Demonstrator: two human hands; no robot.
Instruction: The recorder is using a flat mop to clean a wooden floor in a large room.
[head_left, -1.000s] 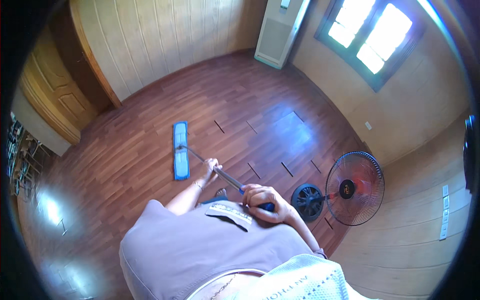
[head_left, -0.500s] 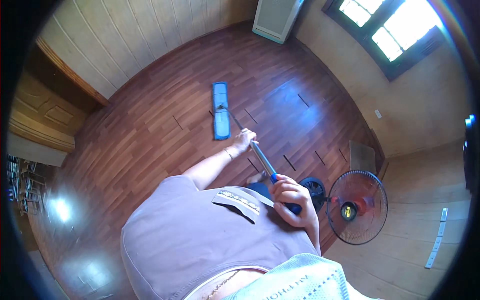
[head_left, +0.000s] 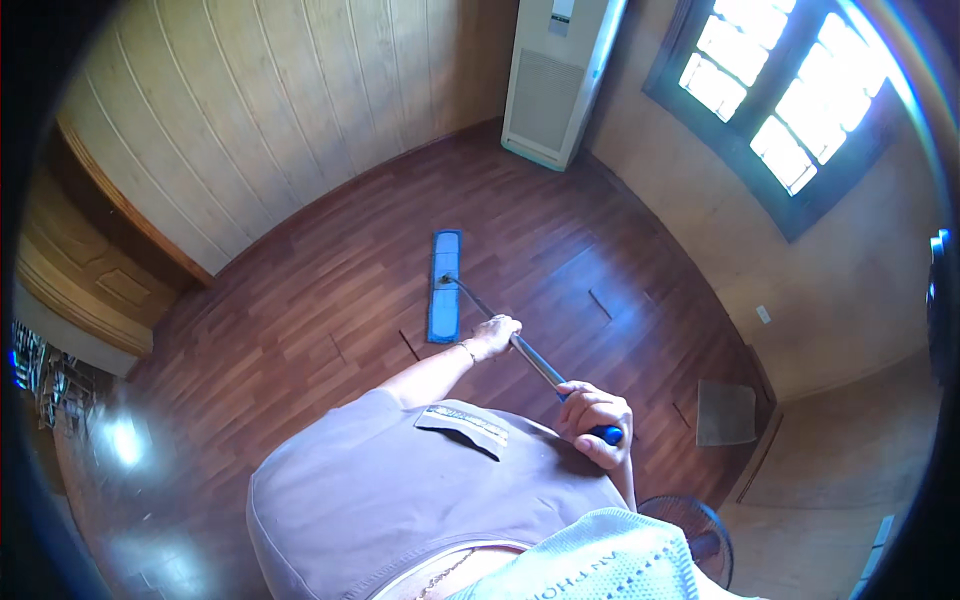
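Note:
A flat mop with a long blue head [head_left: 445, 312] lies on the wooden floor [head_left: 300, 310] ahead of me. Its metal pole slants from the middle of the head back toward my right side. Around the middle of the pole my left hand [head_left: 493, 337] is closed, a thin bracelet at its wrist. Higher up, my right hand [head_left: 595, 425] wraps round the blue grip, whose rounded end [head_left: 607, 435] sticks out beside the palm.
A tall white floor-standing air conditioner [head_left: 545, 90] stands in the far corner, near a bright window [head_left: 770, 100]. To my lower right is a fan [head_left: 700, 535], partly hidden by my body. A flat greyish panel [head_left: 726, 413] lies near the right wall. A wooden door [head_left: 100, 245] is at left.
My view has tilted up and moved onward, showing more of the air conditioner and window. The fan has slid to the lower edge. Both hands keep their grip on the mop.

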